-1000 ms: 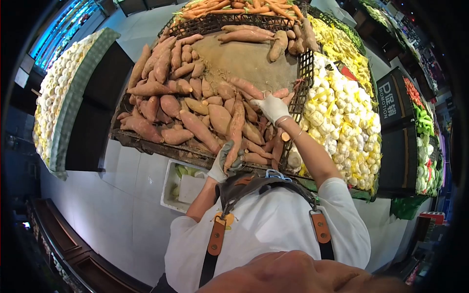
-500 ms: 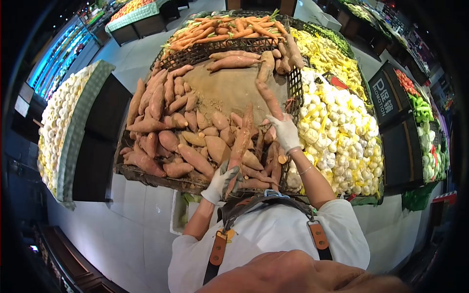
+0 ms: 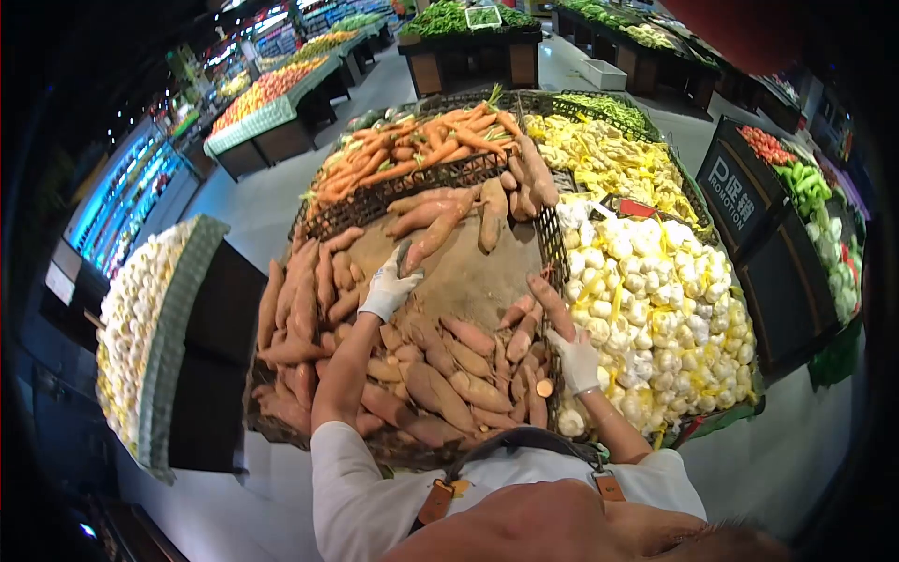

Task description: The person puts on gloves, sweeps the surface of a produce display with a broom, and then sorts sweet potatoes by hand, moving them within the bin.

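My left hand (image 3: 389, 290), in a white glove with grey fingers, grips the lower end of a long sweet potato (image 3: 438, 234). The other end of that sweet potato reaches the ones lying at the back of the bin. My right hand (image 3: 577, 361), also gloved in white, is closed around a reddish sweet potato (image 3: 551, 305) close to the bin's right side. Below and between my hands lies a heap of sweet potatoes (image 3: 440, 389). Another sweet potato (image 3: 493, 215) rests at the back on the brown bin lining (image 3: 478, 290).
Carrots (image 3: 421, 150) fill a black crate behind the bin. To the right are garlic bulbs (image 3: 655, 309) in yellow netting, with ginger (image 3: 599, 164) beyond. A second garlic stand (image 3: 145, 328) is at the left. A promotion sign board (image 3: 735, 192) stands at the right.
My left hand has moved from the near edge to the back, carrying the long sweet potato. My right hand has let go of one at the back and now grips another nearer. My view has tilted up.
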The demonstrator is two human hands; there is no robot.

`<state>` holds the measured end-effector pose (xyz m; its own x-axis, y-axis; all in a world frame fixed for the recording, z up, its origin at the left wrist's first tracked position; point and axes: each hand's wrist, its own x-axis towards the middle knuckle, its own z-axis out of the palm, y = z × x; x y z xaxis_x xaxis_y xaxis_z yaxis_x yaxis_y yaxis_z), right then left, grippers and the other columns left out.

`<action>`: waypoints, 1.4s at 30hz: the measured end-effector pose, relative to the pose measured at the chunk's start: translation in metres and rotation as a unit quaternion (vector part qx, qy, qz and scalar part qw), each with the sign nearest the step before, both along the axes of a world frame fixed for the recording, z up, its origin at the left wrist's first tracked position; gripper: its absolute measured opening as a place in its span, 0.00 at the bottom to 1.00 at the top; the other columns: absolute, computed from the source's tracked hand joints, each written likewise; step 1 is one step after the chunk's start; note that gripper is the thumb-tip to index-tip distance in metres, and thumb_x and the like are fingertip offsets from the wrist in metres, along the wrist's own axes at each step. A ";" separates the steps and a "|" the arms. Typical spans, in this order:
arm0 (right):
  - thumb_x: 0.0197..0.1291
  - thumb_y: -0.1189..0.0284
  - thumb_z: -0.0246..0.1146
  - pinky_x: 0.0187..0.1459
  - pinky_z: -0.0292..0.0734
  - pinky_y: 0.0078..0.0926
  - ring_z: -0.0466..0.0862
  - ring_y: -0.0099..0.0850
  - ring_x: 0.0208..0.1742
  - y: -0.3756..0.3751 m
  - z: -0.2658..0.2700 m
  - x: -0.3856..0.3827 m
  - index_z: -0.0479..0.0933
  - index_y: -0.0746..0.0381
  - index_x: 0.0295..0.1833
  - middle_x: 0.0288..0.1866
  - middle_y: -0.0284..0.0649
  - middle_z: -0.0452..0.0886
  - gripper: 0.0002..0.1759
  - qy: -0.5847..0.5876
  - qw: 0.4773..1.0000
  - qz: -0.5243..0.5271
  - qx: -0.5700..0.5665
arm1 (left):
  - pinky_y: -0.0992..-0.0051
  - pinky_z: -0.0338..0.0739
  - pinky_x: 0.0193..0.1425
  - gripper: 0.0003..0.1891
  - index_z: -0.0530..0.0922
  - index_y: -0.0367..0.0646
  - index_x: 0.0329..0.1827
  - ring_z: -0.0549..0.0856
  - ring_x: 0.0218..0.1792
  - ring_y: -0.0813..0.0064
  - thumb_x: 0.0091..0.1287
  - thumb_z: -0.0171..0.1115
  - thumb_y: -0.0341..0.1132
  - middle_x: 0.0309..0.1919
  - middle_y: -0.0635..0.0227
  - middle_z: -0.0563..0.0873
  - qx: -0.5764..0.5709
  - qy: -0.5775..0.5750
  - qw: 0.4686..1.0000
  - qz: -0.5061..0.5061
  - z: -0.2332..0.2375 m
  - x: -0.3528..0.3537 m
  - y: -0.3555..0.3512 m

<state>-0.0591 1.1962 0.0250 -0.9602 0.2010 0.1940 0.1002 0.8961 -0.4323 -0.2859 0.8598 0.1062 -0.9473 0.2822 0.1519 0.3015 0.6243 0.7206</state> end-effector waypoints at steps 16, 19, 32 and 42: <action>0.62 0.74 0.56 0.46 0.78 0.37 0.79 0.46 0.51 -0.007 -0.003 -0.001 0.80 0.44 0.57 0.56 0.45 0.78 0.20 0.068 0.996 -0.014 -0.056 | 0.63 0.74 0.61 0.35 0.73 0.53 0.68 0.81 0.54 0.59 0.55 0.69 0.46 0.52 0.61 0.84 -0.274 0.231 0.933 -0.016 0.036 -0.159 0.006; 0.62 0.75 0.57 0.46 0.78 0.37 0.79 0.46 0.51 -0.007 -0.006 -0.002 0.81 0.45 0.57 0.56 0.45 0.79 0.20 0.070 0.994 -0.021 -0.079 | 0.64 0.73 0.62 0.34 0.73 0.53 0.68 0.80 0.57 0.60 0.56 0.69 0.45 0.54 0.61 0.83 -0.277 0.228 0.933 -0.026 0.038 -0.174 0.007; 0.64 0.72 0.59 0.51 0.77 0.35 0.80 0.45 0.50 -0.009 -0.014 -0.003 0.81 0.45 0.58 0.52 0.51 0.76 0.18 0.024 0.988 -0.072 -0.136 | 0.56 0.69 0.62 0.21 0.81 0.58 0.57 0.78 0.59 0.63 0.58 0.65 0.42 0.56 0.64 0.82 -0.351 0.263 0.893 0.102 -0.019 -0.229 0.059; 0.65 0.73 0.59 0.50 0.77 0.35 0.81 0.45 0.50 -0.008 -0.013 -0.003 0.81 0.45 0.58 0.51 0.49 0.73 0.18 0.016 0.989 -0.080 -0.122 | 0.56 0.60 0.72 0.29 0.74 0.53 0.67 0.71 0.67 0.61 0.60 0.63 0.43 0.64 0.62 0.76 -0.178 0.383 0.899 0.120 -0.008 -0.163 0.054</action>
